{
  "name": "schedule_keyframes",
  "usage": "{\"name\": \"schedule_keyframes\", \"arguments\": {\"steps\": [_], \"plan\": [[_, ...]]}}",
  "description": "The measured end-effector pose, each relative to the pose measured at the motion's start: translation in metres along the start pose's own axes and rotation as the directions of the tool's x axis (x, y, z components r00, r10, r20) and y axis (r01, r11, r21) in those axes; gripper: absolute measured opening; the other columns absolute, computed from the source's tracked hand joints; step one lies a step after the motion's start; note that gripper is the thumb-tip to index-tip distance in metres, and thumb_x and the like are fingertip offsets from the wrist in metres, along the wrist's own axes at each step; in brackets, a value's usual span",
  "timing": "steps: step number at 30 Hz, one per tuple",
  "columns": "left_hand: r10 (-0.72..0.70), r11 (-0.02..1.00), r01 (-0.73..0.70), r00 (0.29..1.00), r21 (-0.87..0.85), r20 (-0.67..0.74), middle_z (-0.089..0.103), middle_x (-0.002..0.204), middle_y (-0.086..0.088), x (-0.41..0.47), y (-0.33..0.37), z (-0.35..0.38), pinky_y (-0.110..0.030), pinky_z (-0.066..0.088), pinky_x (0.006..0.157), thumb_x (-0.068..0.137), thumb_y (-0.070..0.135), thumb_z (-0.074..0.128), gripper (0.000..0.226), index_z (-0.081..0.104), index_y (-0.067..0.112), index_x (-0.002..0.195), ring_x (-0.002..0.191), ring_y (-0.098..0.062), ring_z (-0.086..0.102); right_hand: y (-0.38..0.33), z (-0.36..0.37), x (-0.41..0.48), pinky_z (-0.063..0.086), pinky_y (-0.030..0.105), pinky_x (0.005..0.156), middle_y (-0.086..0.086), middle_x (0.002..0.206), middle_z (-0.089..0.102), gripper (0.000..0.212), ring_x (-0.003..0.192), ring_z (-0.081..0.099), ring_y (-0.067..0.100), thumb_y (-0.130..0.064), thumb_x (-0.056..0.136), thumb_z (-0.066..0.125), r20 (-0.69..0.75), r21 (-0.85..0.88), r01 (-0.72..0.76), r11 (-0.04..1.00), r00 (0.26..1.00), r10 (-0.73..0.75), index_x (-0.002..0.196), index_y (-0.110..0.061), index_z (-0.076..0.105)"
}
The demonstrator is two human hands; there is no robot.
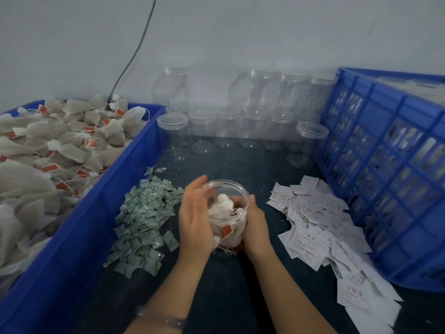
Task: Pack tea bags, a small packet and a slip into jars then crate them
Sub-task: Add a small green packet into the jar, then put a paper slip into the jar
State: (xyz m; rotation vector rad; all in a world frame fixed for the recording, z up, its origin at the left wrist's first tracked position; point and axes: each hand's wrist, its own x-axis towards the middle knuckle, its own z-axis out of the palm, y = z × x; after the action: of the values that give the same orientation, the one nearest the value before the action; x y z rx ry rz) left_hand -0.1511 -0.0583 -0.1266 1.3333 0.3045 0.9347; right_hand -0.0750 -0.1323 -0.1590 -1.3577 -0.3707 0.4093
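Observation:
A clear plastic jar (pixel 237 189) stands in the middle of the dark table, with several tea bags inside it. My right hand (pixel 256 225) grips the jar's right side with curled fingers. My left hand (pixel 196 218) lies flat against the jar's left side, fingers straight and reaching up past the rim. A heap of tea bags (pixel 53 150) with red tags fills the blue bin (pixel 79 227) at the left. Small green-printed packets (pixel 144 218) lie piled left of the jar. White slips (pixel 322 225) with red print lie spread to its right.
Several empty clear jars (pixel 226 124) stand in rows against the back wall. A blue slatted crate (pixel 385 169) holding packed jars stands at the right, tilted. A dark cable (pixel 134 51) runs down the wall behind the bin.

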Motion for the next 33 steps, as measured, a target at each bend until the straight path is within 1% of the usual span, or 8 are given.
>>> {"name": "schedule_keyframes", "arguments": {"steps": [6,9,13,17,21,26,30,33], "plan": [[-0.05,0.999,0.05,0.999,0.0,0.019,0.074,0.099,-0.005,0.011,-0.027,-0.002,-0.037,0.05,0.084,0.086,0.058,0.029,0.056,0.073,0.024,0.096,0.098,-0.022,0.068,-0.009,0.003,-0.016,0.05,0.018,0.066,-0.007,0.078,0.073,0.039,0.075,0.067,0.005,-0.036,0.094,0.039,-0.224,-0.135,0.15,0.979,0.958,-0.177,0.076,-0.03,0.073],[-0.072,0.997,0.072,0.997,0.005,0.034,0.073,0.101,-0.006,0.013,-0.033,0.0,-0.041,0.051,0.086,0.086,0.051,0.029,0.058,0.072,0.014,0.101,0.101,-0.024,0.067,-0.013,-0.009,-0.02,0.052,0.027,0.088,-0.011,0.101,0.069,0.021,0.098,0.063,0.003,-0.022,0.099,0.047,-0.266,-0.368,0.206,0.906,0.911,-0.315,0.103,-0.027,0.067],[-0.077,0.997,0.076,0.996,0.022,0.034,0.073,0.103,0.001,0.011,-0.031,-0.001,-0.028,0.05,0.081,0.086,0.051,0.027,0.053,0.073,0.026,0.096,0.102,-0.014,0.067,-0.014,-0.027,-0.026,0.041,0.031,0.106,-0.013,0.123,0.056,0.033,0.122,0.05,0.007,-0.02,0.097,0.056,-0.286,-0.552,0.059,0.832,0.924,-0.255,0.13,-0.022,0.057],[-0.127,0.992,0.128,0.991,-0.012,0.049,0.074,0.101,0.007,0.011,-0.027,-0.004,-0.018,0.048,0.078,0.078,0.059,0.029,0.052,0.073,0.034,0.088,0.098,-0.006,0.067,-0.031,-0.053,-0.018,0.031,0.039,0.112,0.003,0.135,0.055,0.043,0.133,0.04,0.02,-0.027,0.093,0.062,-0.294,-0.83,-0.043,0.556,0.881,-0.37,0.133,-0.014,0.055],[-0.151,0.988,0.152,0.987,-0.014,0.062,0.074,0.099,0.008,0.013,-0.027,-0.005,-0.024,0.048,0.081,0.076,0.057,0.033,0.05,0.072,0.029,0.089,0.096,-0.006,0.068,-0.042,-0.087,-0.006,0.024,0.048,0.112,0.01,0.143,0.047,0.052,0.136,0.034,0.031,-0.028,0.092,0.055,-0.412,-0.907,-0.386,0.169,0.896,-0.164,0.141,-0.015,0.043],[-0.158,0.987,0.16,0.986,-0.021,0.058,0.074,0.096,0.009,0.017,-0.029,-0.007,-0.01,0.049,0.067,0.079,0.059,0.031,0.054,0.071,0.025,0.092,0.09,-0.003,0.068,-0.028,-0.097,-0.007,0.037,0.038,0.095,0.007,0.12,0.061,0.025,0.112,0.052,0.027,-0.02,0.098,0.045,-0.441,-0.897,-0.418,0.141,0.862,-0.248,0.114,-0.013,0.062],[-0.178,0.984,0.179,0.982,-0.019,0.056,0.075,0.094,0.007,0.018,-0.032,-0.007,-0.011,0.05,0.065,0.082,0.058,0.031,0.053,0.072,0.026,0.089,0.088,-0.004,0.069,-0.021,-0.104,-0.009,0.041,0.035,0.076,0.01,0.089,0.066,0.024,0.089,0.059,0.03,-0.013,0.098,0.049,-0.442,-0.889,-0.35,0.296,0.824,-0.353,0.082,-0.006,0.065],[-0.195,0.98,0.197,0.979,-0.016,0.056,0.075,0.095,0.006,0.019,-0.032,-0.006,-0.015,0.05,0.069,0.076,0.063,0.033,0.054,0.075,0.031,0.084,0.089,-0.005,0.069,-0.02,-0.11,-0.011,0.046,0.04,0.081,0.012,0.093,0.071,0.015,0.096,0.06,0.034,-0.009,0.092,0.062,-0.394,-0.899,-0.233,0.37,0.798,-0.455,0.082,-0.004,0.073]]}}
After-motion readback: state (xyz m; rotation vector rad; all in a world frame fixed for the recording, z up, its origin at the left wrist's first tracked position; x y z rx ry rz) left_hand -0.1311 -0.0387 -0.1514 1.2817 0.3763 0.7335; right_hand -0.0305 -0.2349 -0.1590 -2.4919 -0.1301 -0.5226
